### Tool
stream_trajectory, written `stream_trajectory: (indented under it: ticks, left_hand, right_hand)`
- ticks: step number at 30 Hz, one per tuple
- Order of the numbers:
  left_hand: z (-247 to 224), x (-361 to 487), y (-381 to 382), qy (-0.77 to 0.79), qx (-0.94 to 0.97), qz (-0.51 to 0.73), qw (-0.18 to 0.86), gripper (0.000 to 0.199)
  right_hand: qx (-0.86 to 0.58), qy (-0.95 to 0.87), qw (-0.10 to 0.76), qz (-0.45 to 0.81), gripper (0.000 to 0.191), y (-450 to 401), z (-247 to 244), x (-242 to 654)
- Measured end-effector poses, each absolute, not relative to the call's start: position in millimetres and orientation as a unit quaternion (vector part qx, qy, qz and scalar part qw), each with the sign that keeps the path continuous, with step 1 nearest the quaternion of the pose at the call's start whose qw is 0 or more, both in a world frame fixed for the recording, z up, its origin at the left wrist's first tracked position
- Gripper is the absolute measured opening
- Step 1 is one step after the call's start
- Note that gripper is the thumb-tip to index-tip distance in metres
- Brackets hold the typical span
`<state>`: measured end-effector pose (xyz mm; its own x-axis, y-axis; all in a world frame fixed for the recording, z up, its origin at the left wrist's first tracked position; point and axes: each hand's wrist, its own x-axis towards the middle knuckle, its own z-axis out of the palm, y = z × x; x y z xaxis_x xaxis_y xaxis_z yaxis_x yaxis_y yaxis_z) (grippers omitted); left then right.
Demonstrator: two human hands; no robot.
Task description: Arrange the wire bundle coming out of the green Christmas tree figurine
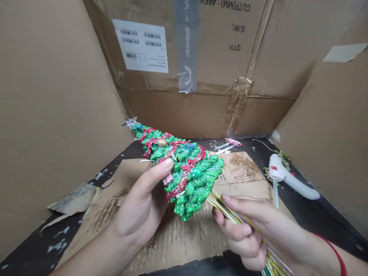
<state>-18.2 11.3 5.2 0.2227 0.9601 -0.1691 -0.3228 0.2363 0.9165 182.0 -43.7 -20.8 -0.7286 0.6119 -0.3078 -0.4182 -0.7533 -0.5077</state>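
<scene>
Right fingers [241,230] tight around bundled wires [222,204]

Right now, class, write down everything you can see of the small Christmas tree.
The small Christmas tree is lumpy, glittery green, wound with red tinsel garland, and dotted with gold, green and blue baubles. Yellow, white and green strands spread from its base. It is held tilted, tip pointing left, above a cardboard sheet; the left hand presses its side, the right hand grips the strands.

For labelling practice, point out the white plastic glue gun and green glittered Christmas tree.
White plastic glue gun [299,186]: head view, on body.
Green glittered Christmas tree [189,188]: head view, lower branches.
</scene>
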Motion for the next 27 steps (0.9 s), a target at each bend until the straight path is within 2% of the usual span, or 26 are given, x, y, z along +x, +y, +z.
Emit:
stream_trajectory:
  ticks: [3, 7, 14, 22, 27]
  left_hand:
    - [4.2, -17.1, 12.4, 0.405, 0.374, 0.460, 0.696, 0.052]
    - [1.8, -16.2, 12.0, 0.398, 0.351, 0.432, 0.730, 0.061]
    - [-1.2, -11.9, 4.4, 0.368, 0.365, 0.405, 0.753, 0.064]
    - [-10.0, -7.5, -6.7, 0.380, 0.358, 0.376, 0.766, 0.069]
    - [-8.3, -5.1, -10.2, 0.401, 0.390, 0.355, 0.749, 0.062]
  right_hand:
    - [-0.281, -0.251, 0.306, 0.874, 0.026, -44.7, -21.2, 179.0]
    - [-0.299, -0.290, 0.314, 0.853, 0.030, -45.0, -20.4, 175.2]
    - [-0.338, -0.318, 0.332, 0.821, 0.045, -47.0, -24.7, 172.5]
    - [-0.404, -0.295, 0.336, 0.798, 0.043, -48.2, -25.4, 161.7]
    - [-0.402, -0.273, 0.333, 0.808, 0.052, -49.3, -24.6, 155.3]
